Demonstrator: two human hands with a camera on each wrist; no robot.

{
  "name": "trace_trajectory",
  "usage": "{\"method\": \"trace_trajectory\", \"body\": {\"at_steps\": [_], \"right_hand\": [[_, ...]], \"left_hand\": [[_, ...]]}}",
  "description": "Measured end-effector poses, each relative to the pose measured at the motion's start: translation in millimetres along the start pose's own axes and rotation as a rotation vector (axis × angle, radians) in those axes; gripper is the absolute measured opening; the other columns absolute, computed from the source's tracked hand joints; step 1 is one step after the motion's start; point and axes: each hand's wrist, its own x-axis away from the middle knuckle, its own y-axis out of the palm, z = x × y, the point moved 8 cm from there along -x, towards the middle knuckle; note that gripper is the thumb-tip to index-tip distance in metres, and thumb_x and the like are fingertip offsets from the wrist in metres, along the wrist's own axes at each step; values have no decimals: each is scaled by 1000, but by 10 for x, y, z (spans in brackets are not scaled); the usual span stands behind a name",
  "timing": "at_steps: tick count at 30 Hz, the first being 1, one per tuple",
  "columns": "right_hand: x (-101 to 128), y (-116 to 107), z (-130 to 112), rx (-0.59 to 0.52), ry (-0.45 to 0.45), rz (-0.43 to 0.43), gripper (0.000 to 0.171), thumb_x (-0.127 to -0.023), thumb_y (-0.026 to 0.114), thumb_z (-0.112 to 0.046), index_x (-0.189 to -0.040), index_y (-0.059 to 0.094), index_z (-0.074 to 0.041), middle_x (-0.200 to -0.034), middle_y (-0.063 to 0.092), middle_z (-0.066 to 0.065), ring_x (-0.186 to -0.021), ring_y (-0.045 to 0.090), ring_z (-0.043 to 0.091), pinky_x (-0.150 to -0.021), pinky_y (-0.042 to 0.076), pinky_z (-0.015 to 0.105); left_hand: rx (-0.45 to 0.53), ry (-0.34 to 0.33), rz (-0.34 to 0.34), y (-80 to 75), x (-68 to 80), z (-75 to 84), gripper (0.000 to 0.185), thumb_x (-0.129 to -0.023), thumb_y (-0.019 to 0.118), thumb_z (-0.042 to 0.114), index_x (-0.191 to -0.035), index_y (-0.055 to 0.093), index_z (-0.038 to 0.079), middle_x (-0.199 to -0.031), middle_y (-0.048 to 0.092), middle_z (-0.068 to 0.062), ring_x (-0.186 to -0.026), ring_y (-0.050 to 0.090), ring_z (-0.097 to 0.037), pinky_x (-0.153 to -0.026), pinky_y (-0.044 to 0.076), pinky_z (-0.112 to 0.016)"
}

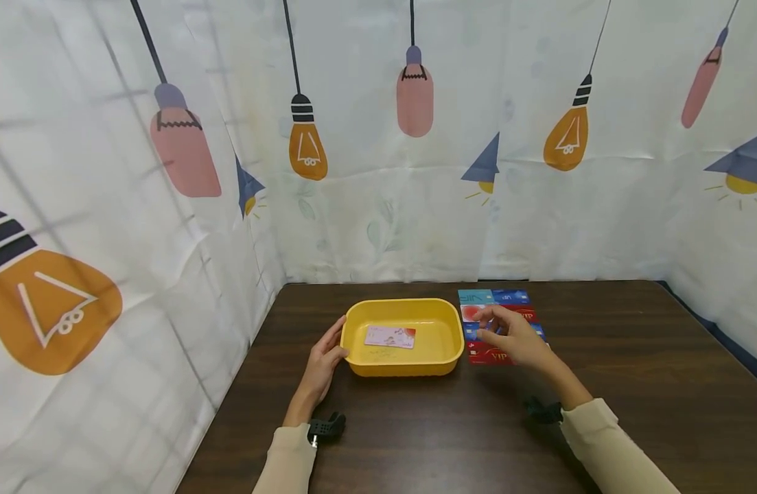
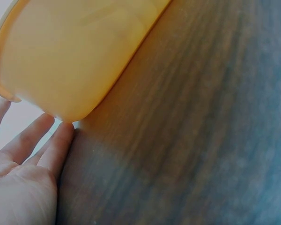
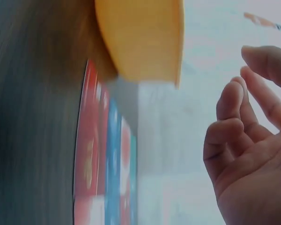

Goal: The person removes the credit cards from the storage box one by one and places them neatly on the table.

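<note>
A yellow plastic tray [image 1: 403, 371] stands on the table, with a pink-and-white printed card [image 1: 390, 337] lying flat inside. My left hand [image 1: 323, 363] rests against the tray's left end, extended fingertips at its wall and rim; the wall [image 2: 75, 56] fills the upper left of the left wrist view. To the tray's right lie several colourful VIP cards [image 1: 488, 354], set side by side in two columns. Over these hovers my right hand [image 1: 515, 337], fingers loosely bent and nothing between them. In the right wrist view this hand [image 3: 253, 140] is raised above the red and blue cards [image 3: 91, 140].
The dark wood table [image 1: 415, 439] runs up to a white curtain [image 1: 366, 219] printed with lamps and bulbs, which hangs behind it and at both sides. A dark band [image 1: 326, 427] sits on the left wrist, and another dark band [image 1: 543, 410] on the right.
</note>
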Motion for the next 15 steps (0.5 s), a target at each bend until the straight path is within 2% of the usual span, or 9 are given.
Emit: {"method": "trace_trajectory", "body": {"at_steps": [6, 10, 15], "right_hand": [[-165, 241, -184, -53, 22, -14, 37, -95, 72, -23, -126, 63, -4, -106, 63, 10, -87, 58, 24, -70, 56, 26], [-293, 411, -293, -54, 35, -35, 34, -94, 73, -24, -123, 65, -10, -105, 61, 7, -87, 57, 24, -67, 57, 29], [-467, 639, -444, -28, 28, -59, 32, -92, 74, -20, -122, 67, -14, -105, 63, 6, -89, 57, 22, -68, 55, 26]], "left_hand": [[-5, -3, 1, 11, -8, 12, 68, -96, 46, -6, -160, 37, 17, -158, 43, -21, -137, 45, -41, -96, 53, -23], [-4, -4, 3, 15, -4, 13, 69, -95, 46, -6, -160, 37, 17, -157, 43, -22, -137, 45, -42, -96, 53, -23], [0, -2, 3, 12, 0, 7, 69, -95, 48, -5, -160, 37, 16, -158, 43, -22, -137, 44, -42, -96, 53, -24]]}}
